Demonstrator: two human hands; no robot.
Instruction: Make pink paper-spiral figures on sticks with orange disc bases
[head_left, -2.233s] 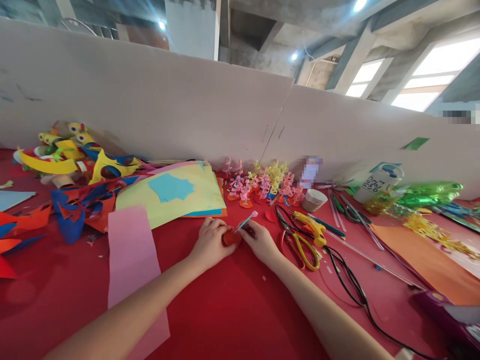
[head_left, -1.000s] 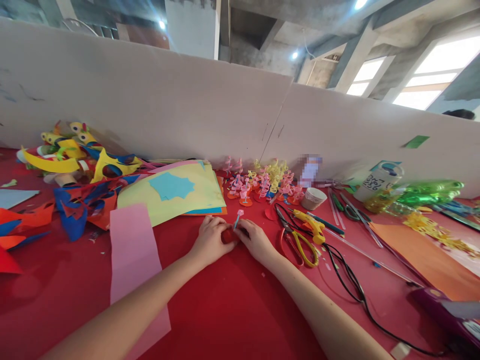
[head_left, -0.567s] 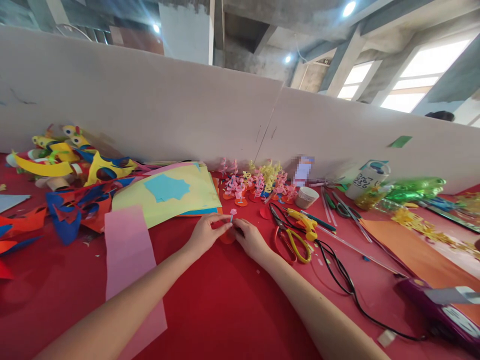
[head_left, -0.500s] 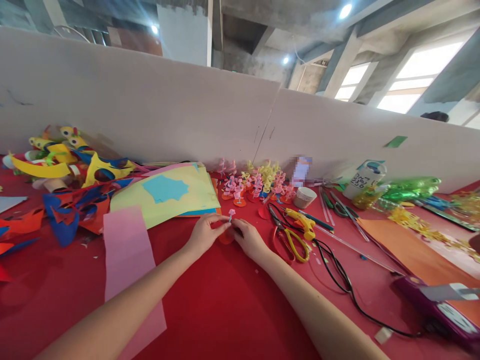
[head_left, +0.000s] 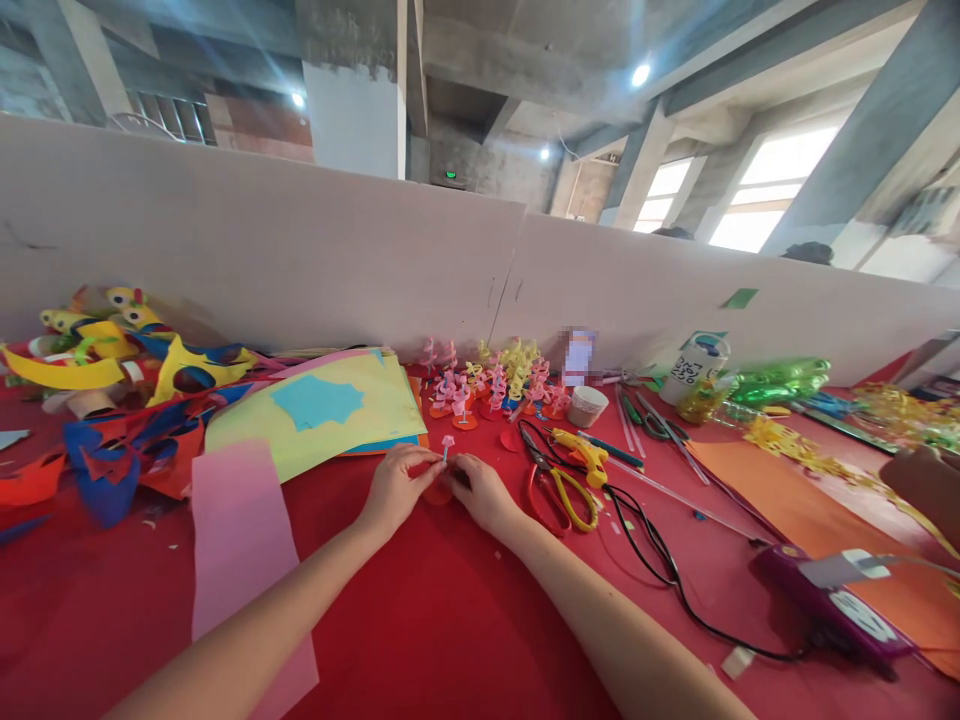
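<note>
Between my fingertips stands a small paper craft (head_left: 448, 445) with a pink top, a thin light stem and a round orange-red base low on the table. My left hand (head_left: 397, 488) pinches the stem between thumb and index finger. From the other side, my right hand (head_left: 481, 490) has its fingers curled together against the lower part of the craft; its fingertips partly hide what they grip. Just behind the hands are several pink and yellow curled-paper pieces (head_left: 495, 385) on round bases. Sheets of yellow paper (head_left: 315, 455) and pink paper (head_left: 244, 540) lie to the left.
Right of my hands lie red-and-yellow-handled scissors (head_left: 559, 490), a yellow glue gun (head_left: 586, 457) with a black cord, and a paper cup (head_left: 587, 406). A purple power strip (head_left: 832, 600) and orange paper (head_left: 757, 480) are farther right. Another person's hand (head_left: 922, 485) shows at the right edge.
The camera view has shifted, so the table things appear lower and farther left. Both hands keep their hold on the small paper craft. The other person's hand shows more at the right edge.
</note>
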